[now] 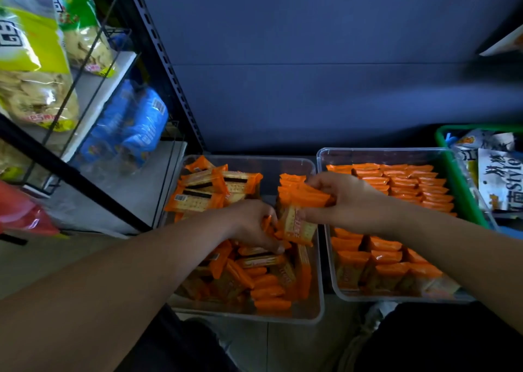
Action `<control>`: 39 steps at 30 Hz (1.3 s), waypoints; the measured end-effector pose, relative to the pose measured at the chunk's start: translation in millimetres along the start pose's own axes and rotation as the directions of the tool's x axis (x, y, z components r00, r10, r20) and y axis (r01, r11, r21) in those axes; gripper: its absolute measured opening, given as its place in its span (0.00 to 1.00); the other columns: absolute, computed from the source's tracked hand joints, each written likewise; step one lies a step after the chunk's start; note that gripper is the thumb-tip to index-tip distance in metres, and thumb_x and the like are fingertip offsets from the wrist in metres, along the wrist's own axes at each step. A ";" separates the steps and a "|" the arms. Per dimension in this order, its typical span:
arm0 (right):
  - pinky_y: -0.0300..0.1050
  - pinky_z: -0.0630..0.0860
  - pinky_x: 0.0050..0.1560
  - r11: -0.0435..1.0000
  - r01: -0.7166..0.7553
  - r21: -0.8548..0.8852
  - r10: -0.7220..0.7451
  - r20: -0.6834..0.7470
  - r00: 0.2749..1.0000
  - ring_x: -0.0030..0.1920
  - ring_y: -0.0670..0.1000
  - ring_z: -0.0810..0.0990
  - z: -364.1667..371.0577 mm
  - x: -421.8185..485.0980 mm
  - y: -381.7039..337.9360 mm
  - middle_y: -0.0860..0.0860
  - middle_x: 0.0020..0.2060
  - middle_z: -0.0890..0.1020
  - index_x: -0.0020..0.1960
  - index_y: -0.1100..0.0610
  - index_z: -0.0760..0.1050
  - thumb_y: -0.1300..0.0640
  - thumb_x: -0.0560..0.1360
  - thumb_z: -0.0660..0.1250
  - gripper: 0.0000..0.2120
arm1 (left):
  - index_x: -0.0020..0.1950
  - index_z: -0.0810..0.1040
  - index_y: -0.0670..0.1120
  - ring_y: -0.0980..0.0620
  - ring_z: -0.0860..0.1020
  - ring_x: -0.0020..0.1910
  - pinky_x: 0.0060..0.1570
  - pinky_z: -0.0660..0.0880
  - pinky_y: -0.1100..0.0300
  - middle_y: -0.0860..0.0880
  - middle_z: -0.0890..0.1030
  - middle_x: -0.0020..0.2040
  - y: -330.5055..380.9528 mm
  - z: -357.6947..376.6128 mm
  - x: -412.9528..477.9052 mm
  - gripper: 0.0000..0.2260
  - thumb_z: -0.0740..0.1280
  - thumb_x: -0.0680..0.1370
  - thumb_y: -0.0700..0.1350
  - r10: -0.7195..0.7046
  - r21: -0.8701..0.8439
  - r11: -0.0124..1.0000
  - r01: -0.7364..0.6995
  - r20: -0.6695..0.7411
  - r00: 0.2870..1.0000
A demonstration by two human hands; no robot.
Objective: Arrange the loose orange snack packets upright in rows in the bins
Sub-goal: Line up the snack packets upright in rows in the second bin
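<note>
Two clear plastic bins stand side by side on the floor. The left bin (319,309) holds loose orange snack packets (209,193) piled flat at its far left and jumbled near its front, plus a short upright row (291,185) along its right side. The right bin (322,156) is filled with upright rows of orange packets (407,185). My left hand (252,224) is down in the left bin's pile, fingers closed around packets. My right hand (342,199) grips a cluster of packets (300,224) over the left bin's right side.
A black metal shelf rack (158,49) stands at the left with yellow-green snack bags (34,60) and blue packets (133,125). A green basket (447,162) with black-and-white packs sits at the far right. A dark blue wall is behind the bins. My knees and a shoe (373,323) are below.
</note>
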State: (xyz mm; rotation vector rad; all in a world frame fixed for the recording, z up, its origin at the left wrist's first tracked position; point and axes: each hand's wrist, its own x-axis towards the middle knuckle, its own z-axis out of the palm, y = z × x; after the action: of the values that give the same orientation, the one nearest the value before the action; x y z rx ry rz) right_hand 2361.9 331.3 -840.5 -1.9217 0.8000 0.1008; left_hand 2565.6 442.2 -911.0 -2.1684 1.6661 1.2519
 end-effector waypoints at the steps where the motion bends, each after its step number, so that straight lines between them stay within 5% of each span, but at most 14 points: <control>1: 0.48 0.84 0.47 0.996 0.012 -0.094 -0.009 0.037 0.999 0.44 0.46 0.86 4.9 4.2 0.8 0.48 0.45 0.85 0.55 0.45 0.77 0.48 0.75 0.77 0.13 | 0.62 0.77 0.57 0.51 0.77 0.62 0.60 0.76 0.51 0.55 0.78 0.61 -1.0 -0.9 -2.1 0.27 0.77 0.69 0.68 0.013 0.015 1.000 -0.013 -0.011 1.000; 5: 0.52 0.83 0.50 0.862 0.049 -0.504 -0.048 0.015 0.999 0.49 0.49 0.83 22.0 29.2 10.6 0.46 0.50 0.82 0.67 0.43 0.70 0.43 0.77 0.73 0.21 | 0.61 0.78 0.55 0.50 0.77 0.61 0.60 0.76 0.52 0.55 0.77 0.60 -5.9 -2.0 -10.7 0.24 0.76 0.71 0.66 0.096 0.024 0.995 -0.095 -0.039 0.995; 8: 0.49 0.81 0.50 0.788 0.021 -0.615 -0.092 -0.083 0.992 0.52 0.51 0.82 22.2 42.0 14.3 0.47 0.55 0.81 0.72 0.44 0.67 0.40 0.78 0.70 0.26 | 0.61 0.79 0.56 0.53 0.75 0.59 0.61 0.76 0.52 0.57 0.75 0.58 -13.9 -0.1 -16.4 0.24 0.76 0.71 0.66 0.132 0.001 0.991 -0.132 -0.053 0.990; 12: 0.46 0.80 0.48 0.823 0.034 -0.567 -0.095 -0.078 0.992 0.48 0.48 0.81 16.2 49.0 15.4 0.45 0.51 0.80 0.71 0.46 0.68 0.44 0.78 0.72 0.24 | 0.50 0.82 0.57 0.56 0.77 0.53 0.57 0.78 0.51 0.57 0.77 0.54 -19.8 1.1 -21.0 0.24 0.69 0.70 0.75 0.133 -0.093 0.985 -0.143 -0.108 0.985; 15: 0.48 0.84 0.48 0.873 0.059 -0.485 -0.086 -0.033 0.996 0.46 0.46 0.83 12.3 49.3 12.8 0.45 0.49 0.82 0.68 0.45 0.70 0.46 0.77 0.74 0.23 | 0.42 0.81 0.46 0.42 0.79 0.44 0.47 0.77 0.43 0.41 0.79 0.46 -16.6 0.0 -17.4 0.31 0.61 0.74 0.74 0.114 -0.163 0.976 -0.144 -0.181 0.977; 19: 0.43 0.83 0.40 0.943 0.066 -0.325 -0.105 -0.106 0.989 0.40 0.43 0.83 1.4 42.9 2.3 0.46 0.44 0.83 0.58 0.44 0.75 0.52 0.74 0.77 0.17 | 0.53 0.85 0.51 0.51 0.81 0.52 0.55 0.81 0.49 0.55 0.82 0.48 -11.0 -5.5 6.7 0.08 0.71 0.81 0.53 0.081 -0.151 0.984 -0.098 -0.119 0.990; 25: 0.29 0.71 0.32 0.979 0.048 -0.196 -0.087 -0.192 0.978 0.36 0.37 0.80 -11.3 19.3 4.2 0.44 0.40 0.82 0.49 0.44 0.76 0.51 0.73 0.79 0.13 | 0.49 0.87 0.52 0.53 0.79 0.56 0.58 0.79 0.50 0.55 0.82 0.53 -0.7 -3.1 32.2 0.14 0.81 0.70 0.58 -0.038 -0.226 0.973 0.041 0.015 0.999; 31: 0.37 0.76 0.37 0.986 0.060 -0.155 -0.077 -0.104 0.992 0.39 0.40 0.83 -15.7 9.7 1.2 0.44 0.43 0.84 0.51 0.44 0.77 0.51 0.72 0.80 0.13 | 0.43 0.85 0.47 0.51 0.82 0.45 0.44 0.78 0.53 0.50 0.84 0.43 6.0 6.6 33.9 0.14 0.77 0.75 0.57 -0.028 -0.095 0.995 0.020 -0.078 0.997; 35: 0.44 0.84 0.47 0.975 0.060 -0.215 -0.055 0.026 0.998 0.44 0.43 0.85 -7.8 15.5 -5.5 0.45 0.46 0.85 0.53 0.42 0.77 0.50 0.73 0.80 0.14 | 0.41 0.86 0.41 0.43 0.83 0.42 0.44 0.79 0.49 0.40 0.84 0.40 0.6 7.3 30.8 0.18 0.68 0.82 0.53 -0.074 -0.235 0.972 0.021 -0.220 0.973; 39: 0.48 0.83 0.49 0.907 0.044 -0.419 -0.020 0.062 0.998 0.51 0.47 0.83 15.0 31.0 10.5 0.45 0.51 0.82 0.58 0.40 0.74 0.47 0.74 0.77 0.17 | 0.44 0.82 0.54 0.49 0.81 0.47 0.47 0.78 0.52 0.54 0.82 0.42 -6.0 7.5 25.0 0.11 0.66 0.84 0.49 0.018 -0.295 0.952 -0.077 -0.196 0.980</control>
State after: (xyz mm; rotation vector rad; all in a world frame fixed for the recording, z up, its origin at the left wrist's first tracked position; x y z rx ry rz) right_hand 2384.0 326.0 -868.4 -2.3262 0.7508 0.3292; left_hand 2567.9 430.1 -934.9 -2.5111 1.7010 1.4358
